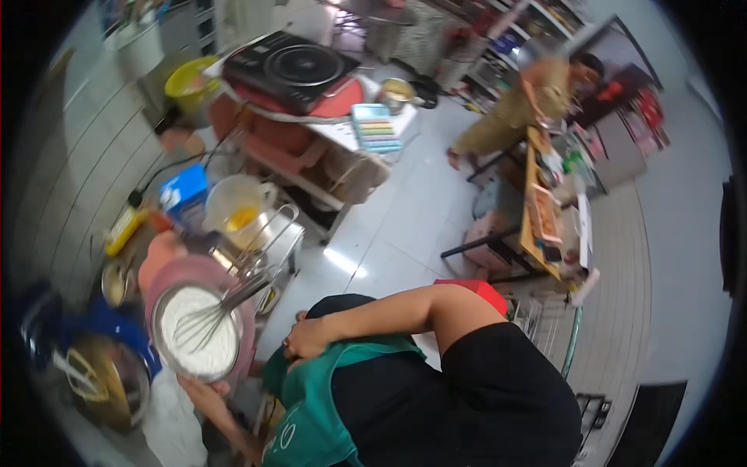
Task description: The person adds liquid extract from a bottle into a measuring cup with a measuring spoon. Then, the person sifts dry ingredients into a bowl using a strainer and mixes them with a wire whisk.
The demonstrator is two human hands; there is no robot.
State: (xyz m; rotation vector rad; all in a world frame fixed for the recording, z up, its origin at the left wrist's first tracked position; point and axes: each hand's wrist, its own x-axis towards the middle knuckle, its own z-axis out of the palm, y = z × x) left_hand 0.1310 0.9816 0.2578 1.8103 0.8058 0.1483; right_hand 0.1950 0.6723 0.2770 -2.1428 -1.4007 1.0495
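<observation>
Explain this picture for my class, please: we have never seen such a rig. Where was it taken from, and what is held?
There is no machine: a person works bare-handed, and one camera worn on their head takes this picture, looking forward and down. The left hand is by a metal bowl of creamy white mixture; whether it grips it is hard to tell. A wire whisk leans in the bowl, unheld. The right hand is at the green apron, with nothing visibly held. On surfaces beyond stand a jug with yellow contents and a black induction cooktop.
</observation>
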